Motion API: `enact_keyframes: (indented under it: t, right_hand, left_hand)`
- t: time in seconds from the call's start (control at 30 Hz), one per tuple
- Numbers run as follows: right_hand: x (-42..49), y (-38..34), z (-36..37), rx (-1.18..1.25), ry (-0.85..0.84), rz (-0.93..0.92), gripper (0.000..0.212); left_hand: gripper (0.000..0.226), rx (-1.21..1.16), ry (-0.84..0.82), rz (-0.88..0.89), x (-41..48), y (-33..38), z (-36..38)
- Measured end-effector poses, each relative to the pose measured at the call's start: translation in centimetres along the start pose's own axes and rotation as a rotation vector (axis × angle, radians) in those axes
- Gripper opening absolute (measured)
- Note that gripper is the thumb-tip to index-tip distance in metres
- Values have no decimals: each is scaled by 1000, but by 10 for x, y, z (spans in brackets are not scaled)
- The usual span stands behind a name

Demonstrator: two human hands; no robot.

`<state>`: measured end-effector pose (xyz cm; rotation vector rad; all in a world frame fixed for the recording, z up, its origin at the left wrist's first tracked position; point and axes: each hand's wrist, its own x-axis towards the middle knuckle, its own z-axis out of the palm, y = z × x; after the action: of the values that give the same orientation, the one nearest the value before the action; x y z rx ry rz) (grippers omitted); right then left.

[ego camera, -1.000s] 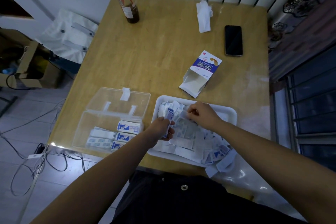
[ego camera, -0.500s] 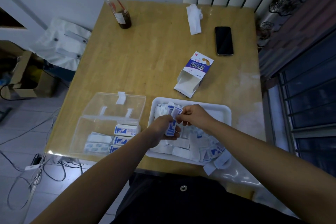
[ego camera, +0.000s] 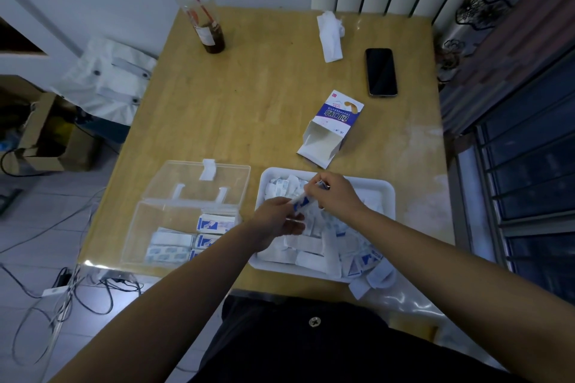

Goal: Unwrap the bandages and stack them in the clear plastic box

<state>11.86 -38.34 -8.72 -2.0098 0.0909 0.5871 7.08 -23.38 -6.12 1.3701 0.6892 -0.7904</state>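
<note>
Above the tray (ego camera: 387,193), both hands pinch a wrapped bandage (ego camera: 301,201).

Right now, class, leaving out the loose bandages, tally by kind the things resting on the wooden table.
Clear plastic cup with red straw: 1
Crumpled white tissue: 1
Black smartphone: 1
Opened white-and-blue cardboard carton: 1
Clear plastic box: 1
White rectangular tray: 1
Total: 6

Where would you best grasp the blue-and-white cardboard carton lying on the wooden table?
I'd pinch the blue-and-white cardboard carton across its long sides near the closed printed end, from above: it lies flat, and its open end's flaps splay toward the white plastic tray.
</note>
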Motion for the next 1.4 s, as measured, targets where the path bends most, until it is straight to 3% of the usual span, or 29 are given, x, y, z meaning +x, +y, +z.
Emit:
enact_keyframes:
  t: [0.13,0.3,0.47,0.67,0.93,1.17,1.3,1.4]
  right_hand:
    - [-4,-6,8,-3,-66,-18,16]
    - [-8,-9,7,81,-93,-40,4]
    - [-16,-14,13,108,-94,-70,15]
    - [-18,-31,30,101,-166,-88,9]
    - [-31,-64,87,27,-244,-165,6]
    - [-38,-73,130,-39,-190,-177,11]
    - [-41,-69,136,27,-94,-120,14]
    - [-41,-60,137,17,28,-88,14]
  left_hand:
    - [35,-134,8,75,4,1,3]
    - [30,-1,84,140,-3,4,6]
    - [17,288,77,154,-9,2,-8]
    - [19,430,246,370,-18,3,-44]
    - [20,709,418,453,-43,-3,-109]
    - [15,815,341,447,-55,-11,-153]
    - [15,741,187,267,-49,-23,-176]
    - [16,817,139,192,-43,-31,-186]
